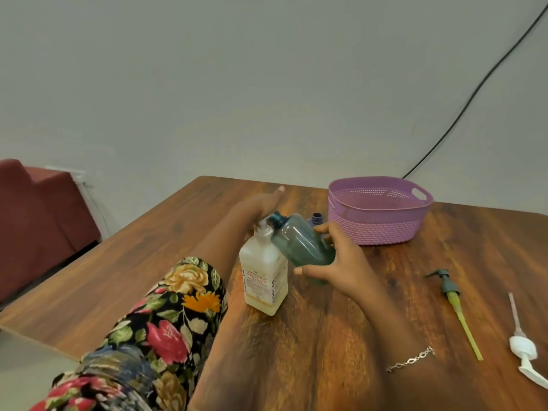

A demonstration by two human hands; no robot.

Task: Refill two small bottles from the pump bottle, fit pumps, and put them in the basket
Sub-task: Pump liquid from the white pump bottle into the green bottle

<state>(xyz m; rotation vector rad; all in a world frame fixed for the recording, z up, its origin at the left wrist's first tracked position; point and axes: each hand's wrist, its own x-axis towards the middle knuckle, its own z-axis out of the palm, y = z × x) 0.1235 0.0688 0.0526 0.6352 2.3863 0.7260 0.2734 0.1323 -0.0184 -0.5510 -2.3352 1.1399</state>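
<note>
teal bottle (299, 243) tilting, open neck at the white pump bottle's (264, 277) spout, above the worktop (326, 336) | right hand (335, 256) gripping the teal bottle | left hand (261, 206) pressing flat on the pump top, grip released | purple basket (376, 229) sitting behind, two loose pumps (450, 295) lying right

A wooden table (326, 336) stood against a grey wall (237, 84); a black cable (474, 93) ran down it; a maroon seat (35, 218) sat at the left.

Tilted teal bottle (299, 243) in right hand (341, 259), at pump bottle (264, 277)
</note>
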